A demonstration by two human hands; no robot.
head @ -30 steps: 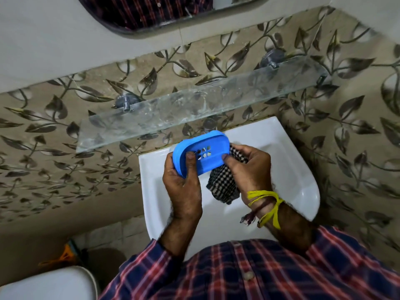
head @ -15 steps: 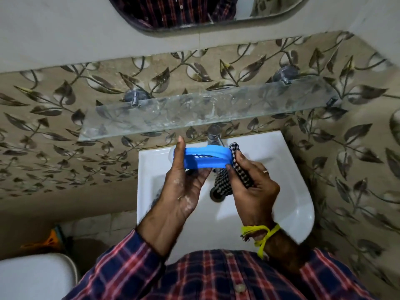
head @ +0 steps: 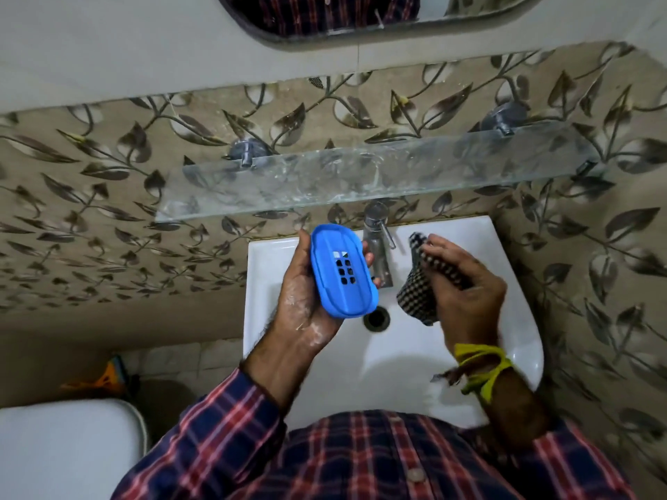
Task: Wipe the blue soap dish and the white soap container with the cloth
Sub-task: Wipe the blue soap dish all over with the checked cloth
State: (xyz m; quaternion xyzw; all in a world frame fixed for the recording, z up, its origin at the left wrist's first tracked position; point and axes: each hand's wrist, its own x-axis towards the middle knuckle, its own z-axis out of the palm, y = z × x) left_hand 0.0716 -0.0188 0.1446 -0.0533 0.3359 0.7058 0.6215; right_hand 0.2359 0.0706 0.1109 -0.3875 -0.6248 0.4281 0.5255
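While both hands hang over the sink, near to far:

shirt (head: 361,460): plaid, red/navy, bottom of view; left sleeve runs up to the forearm.
wristband (head: 482,369): yellow, tied on the right wrist, loose ends trailing.
left hand (head: 306,301): palm up, white soapy residue on palm and wrist. Fingers curl round the dish from below; fingertips show past its right edge, thumb along the left edge.
dish (head: 343,272): blue, oval, lying in the left palm, long axis roughly away from the person, tilted. Ridges and a grid of drain holes face the camera. Over the left part of the basin, just left of the tap; apart from the cloth.
right hand (head: 465,286): fingers curled, pinching the cloth bunched against the palm.
cloth (head: 417,290): dark/white check, wadded; one end sticks up past the fingertips, the other hangs below the hand. Right of the tap, above the basin.
sink (head: 415,355): white, wall-mounted; drain (head: 376,318) just below the dish's near end.
tap (head: 377,243): chrome, at the back rim, between dish and cloth.
toilet (head: 65,449): white, lower left corner, partly in view.
shelf (head: 361,178): glass, above the tap, on two metal brackets, smeared.
wall (head: 108,211): leaf-pattern tile; plain band above.
mirror (head: 343,16): top edge, reflects the plaid shirt.
white soap container: cannot tell where.
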